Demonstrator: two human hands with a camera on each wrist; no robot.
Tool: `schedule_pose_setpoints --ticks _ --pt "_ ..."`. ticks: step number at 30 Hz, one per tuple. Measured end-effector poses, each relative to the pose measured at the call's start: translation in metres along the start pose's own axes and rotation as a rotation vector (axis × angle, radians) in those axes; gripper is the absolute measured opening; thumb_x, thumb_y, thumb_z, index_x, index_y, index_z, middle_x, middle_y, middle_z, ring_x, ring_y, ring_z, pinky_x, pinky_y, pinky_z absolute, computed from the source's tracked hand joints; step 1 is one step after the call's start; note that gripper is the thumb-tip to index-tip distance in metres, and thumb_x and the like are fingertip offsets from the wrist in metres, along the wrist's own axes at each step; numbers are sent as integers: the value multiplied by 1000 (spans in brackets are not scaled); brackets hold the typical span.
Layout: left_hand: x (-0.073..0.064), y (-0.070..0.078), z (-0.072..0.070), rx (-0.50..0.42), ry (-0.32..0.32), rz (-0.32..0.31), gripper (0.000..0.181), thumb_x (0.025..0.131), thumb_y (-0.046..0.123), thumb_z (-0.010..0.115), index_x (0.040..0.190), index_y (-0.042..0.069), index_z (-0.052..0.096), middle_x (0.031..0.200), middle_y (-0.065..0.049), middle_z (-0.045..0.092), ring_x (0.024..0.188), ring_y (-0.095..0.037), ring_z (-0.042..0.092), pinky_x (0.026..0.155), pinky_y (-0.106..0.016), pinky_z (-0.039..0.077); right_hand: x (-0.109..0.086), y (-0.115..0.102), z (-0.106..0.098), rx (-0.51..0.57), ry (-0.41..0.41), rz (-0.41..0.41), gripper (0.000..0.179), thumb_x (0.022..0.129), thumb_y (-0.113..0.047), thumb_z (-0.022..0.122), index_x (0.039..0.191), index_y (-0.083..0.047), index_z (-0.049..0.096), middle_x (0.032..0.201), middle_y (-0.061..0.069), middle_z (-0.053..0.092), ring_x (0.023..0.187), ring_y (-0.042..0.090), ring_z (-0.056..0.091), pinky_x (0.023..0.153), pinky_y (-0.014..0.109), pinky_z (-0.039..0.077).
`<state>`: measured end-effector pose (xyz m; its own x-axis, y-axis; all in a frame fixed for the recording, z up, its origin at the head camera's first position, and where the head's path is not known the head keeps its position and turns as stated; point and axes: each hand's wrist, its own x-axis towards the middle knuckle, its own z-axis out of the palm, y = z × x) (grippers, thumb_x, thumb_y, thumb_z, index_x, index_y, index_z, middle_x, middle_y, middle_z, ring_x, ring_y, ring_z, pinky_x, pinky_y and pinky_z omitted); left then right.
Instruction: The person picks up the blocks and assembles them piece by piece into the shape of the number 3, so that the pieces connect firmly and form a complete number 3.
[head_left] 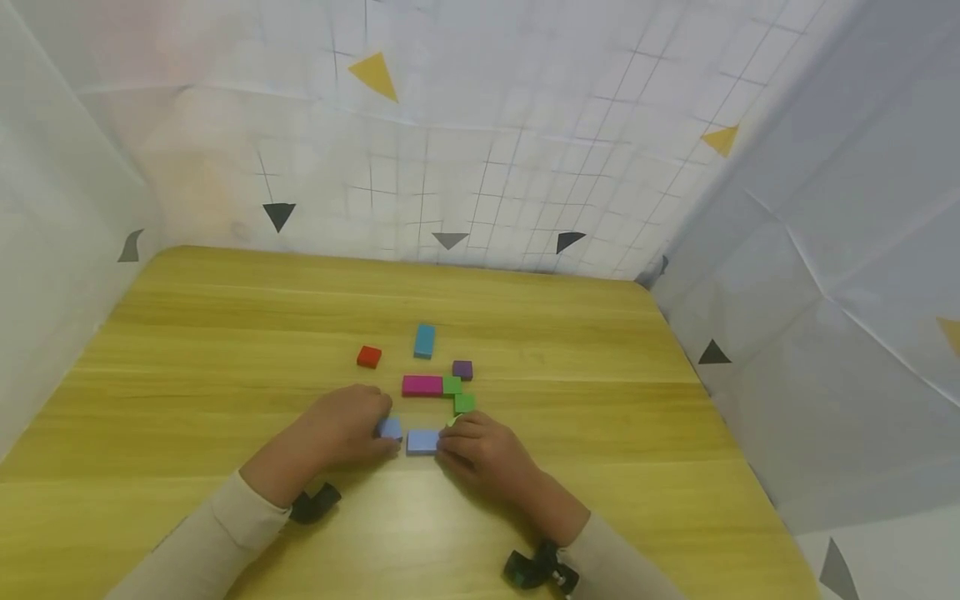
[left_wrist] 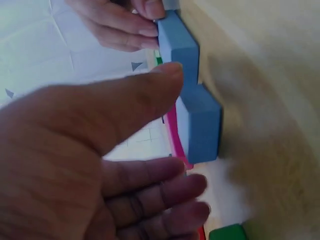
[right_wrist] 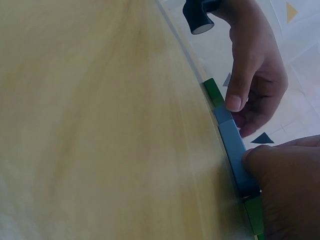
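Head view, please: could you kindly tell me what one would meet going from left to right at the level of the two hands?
Left hand → small light-blue block → longer light-blue block → right hand.

Yellow wood grain streaks the worktop [head_left: 600, 350]; nearest its far edge, a sky-blue block [head_left: 424, 341]; farther from it, a red block [head_left: 368, 357], purple block [head_left: 462, 370], magenta block [head_left: 422, 386], green blocks [head_left: 464, 403], then periwinkle blocks [head_left: 422, 442]; thin dark grid lines cross the white backdrop [head_left: 465, 108].

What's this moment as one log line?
left hand: at small pale-blue block | right hand: gripping long pale-blue block | magenta block: beside green block
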<state>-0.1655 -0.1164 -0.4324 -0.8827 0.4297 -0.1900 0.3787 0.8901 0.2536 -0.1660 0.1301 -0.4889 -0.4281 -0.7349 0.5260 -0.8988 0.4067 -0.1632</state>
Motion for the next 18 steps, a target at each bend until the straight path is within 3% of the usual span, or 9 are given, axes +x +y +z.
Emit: schedule_pose_setpoints --ticks 4,10,18 --pt "0 -1 0 -8 10 38 40 75 45 68 99 14 61 77 8 49 68 -11 44 61 -26 39 0 -1 0 0 5 0 14 80 -21 67 92 -15 71 95 -6 67 94 8 56 87 17 43" --pt "1 -1 2 -32 -19 85 24 79 37 66 89 16 61 70 8 48 64 -11 45 59 -26 39 0 -2 0 10 11 0 13 80 -21 67 91 -14 71 94 -4 67 94 9 57 87 18 43" --pt "0 -1 3 -48 -19 79 23 78 37 68 87 17 61 67 8 49 63 -11 44 58 -27 38 1 -2 -1 11 15 -1 13 79 -20 68 91 -14 71 94 -3 67 94 11 57 87 18 43"
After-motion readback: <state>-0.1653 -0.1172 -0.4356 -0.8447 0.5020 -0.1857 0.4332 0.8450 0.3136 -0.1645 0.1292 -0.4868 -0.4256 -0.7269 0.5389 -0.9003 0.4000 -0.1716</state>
